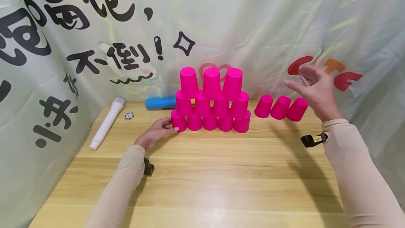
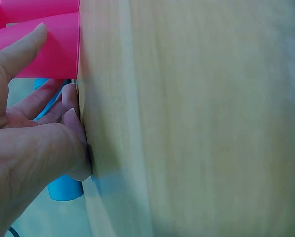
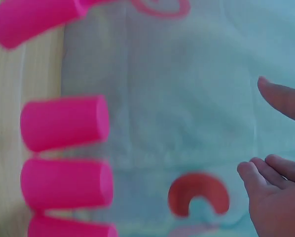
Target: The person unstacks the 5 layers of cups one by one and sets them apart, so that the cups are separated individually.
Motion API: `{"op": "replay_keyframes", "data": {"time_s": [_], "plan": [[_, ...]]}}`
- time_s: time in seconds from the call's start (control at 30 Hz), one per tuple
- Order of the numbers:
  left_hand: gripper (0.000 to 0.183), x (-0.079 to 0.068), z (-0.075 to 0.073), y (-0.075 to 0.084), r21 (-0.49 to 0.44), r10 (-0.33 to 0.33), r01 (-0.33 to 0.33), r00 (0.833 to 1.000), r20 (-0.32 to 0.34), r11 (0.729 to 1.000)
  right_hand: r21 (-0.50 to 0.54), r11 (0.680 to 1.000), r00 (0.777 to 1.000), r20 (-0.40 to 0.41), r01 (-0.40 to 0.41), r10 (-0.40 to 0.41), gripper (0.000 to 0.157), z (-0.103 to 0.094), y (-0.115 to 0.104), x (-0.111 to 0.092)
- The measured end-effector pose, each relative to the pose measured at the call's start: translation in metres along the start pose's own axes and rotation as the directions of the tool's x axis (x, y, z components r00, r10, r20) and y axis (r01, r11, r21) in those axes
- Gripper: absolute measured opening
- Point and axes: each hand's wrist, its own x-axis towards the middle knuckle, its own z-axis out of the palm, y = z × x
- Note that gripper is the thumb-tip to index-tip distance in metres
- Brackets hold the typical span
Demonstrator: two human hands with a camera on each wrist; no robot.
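Observation:
A pyramid of upside-down pink cups (image 1: 211,106) stands at the back of the table, with several cups in each of the two lower rows and three on top. My left hand (image 1: 157,132) is at its left end, holding the outermost bottom cup (image 2: 58,47) between thumb and fingers. The thumb lies along the cup's front, while some fingers pass behind it and the others curl near the tabletop. Raised at the right, my right hand (image 1: 316,89) is empty, thumb and fingers spread apart. Below and left of it stand three single pink cups (image 1: 280,108) in a row.
Behind the pyramid lies a blue cylinder (image 1: 159,103). A white tube (image 1: 107,124) and a small round chip (image 1: 129,115) are at the left of the wooden table (image 1: 205,178). A printed cloth (image 1: 246,20) hangs close behind and along the sides.

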Motion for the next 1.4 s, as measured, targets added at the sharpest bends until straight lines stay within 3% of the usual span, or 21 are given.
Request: {"op": "replay_keyframes", "data": {"time_s": [0.3,0.63,0.83,1.03,1.4], "plan": [[0.072,-0.001,0.000,0.000,0.005,0.000,0.000,1.000,-0.001,1.000,0.012,0.999,0.982,0.183,0.046,-0.048,0.078,0.045,-0.027,-0.009],[0.071,0.000,0.000,0.001,0.016,-0.007,0.007,1.000,-0.001,1.000,0.066,0.998,0.946,0.322,0.010,-0.030,0.082,0.085,-0.043,-0.009],[0.071,-0.001,0.000,0.001,0.010,-0.009,0.009,1.000,0.002,1.000,0.089,0.996,0.932,0.360,0.005,-0.036,0.083,0.105,-0.047,-0.006],[0.070,-0.003,0.001,0.003,0.012,-0.010,0.010,1.000,-0.005,1.000,0.123,0.992,0.927,0.367,0.035,-0.078,0.073,0.120,-0.047,-0.003],[0.071,-0.003,0.002,0.002,-0.001,-0.003,0.003,1.000,-0.002,1.000,0.136,0.990,0.926,0.369,0.037,-0.085,0.064,0.129,-0.049,-0.003]]}}
